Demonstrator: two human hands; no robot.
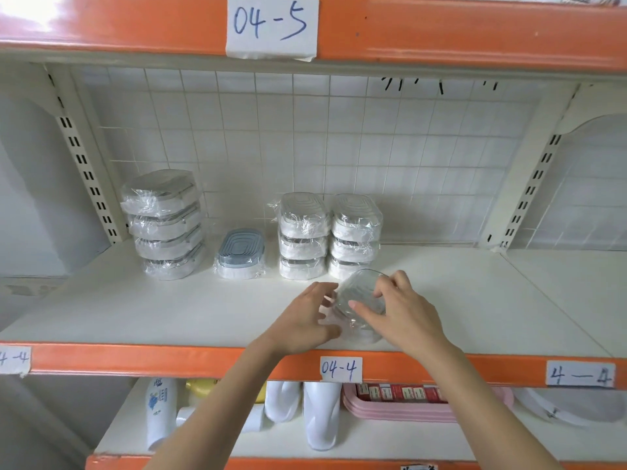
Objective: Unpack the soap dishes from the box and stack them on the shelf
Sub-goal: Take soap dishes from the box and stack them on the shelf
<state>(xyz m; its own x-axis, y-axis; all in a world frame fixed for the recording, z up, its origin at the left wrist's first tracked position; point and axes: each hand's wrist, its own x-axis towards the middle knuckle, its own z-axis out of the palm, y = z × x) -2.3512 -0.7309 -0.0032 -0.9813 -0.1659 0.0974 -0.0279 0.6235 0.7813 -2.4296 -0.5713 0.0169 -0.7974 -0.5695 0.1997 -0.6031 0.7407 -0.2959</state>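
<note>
Just in front of the right-hand stack of wrapped soap dishes [356, 237], you hold one more soap dish [361, 301], tilted in its clear film above the shelf [475, 307]. Your right hand [403, 312] has its fingers [364, 308] curled round that dish from the near side, while your left hand [305, 320] rests against its left edge with fingers loosely spread, steadying more than gripping. The film looks slippery, so the dish could slide out of your grip if you lift it by the wrap alone; take hold of the rigid rim. That stack is already three high and narrow, and its twin [303, 237] stands touching it on the left, so a push or an off-centre landing would likely topple one stack into the other. Set the dish down level, since a tilted one may skid off the domed lid below. Further left of that stack a single blue-lidded dish [241, 254] sits alone, and beyond it a stack of four [166, 225] leans a little. Nothing stands between your hands and the stack. The box is not in view.
</note>
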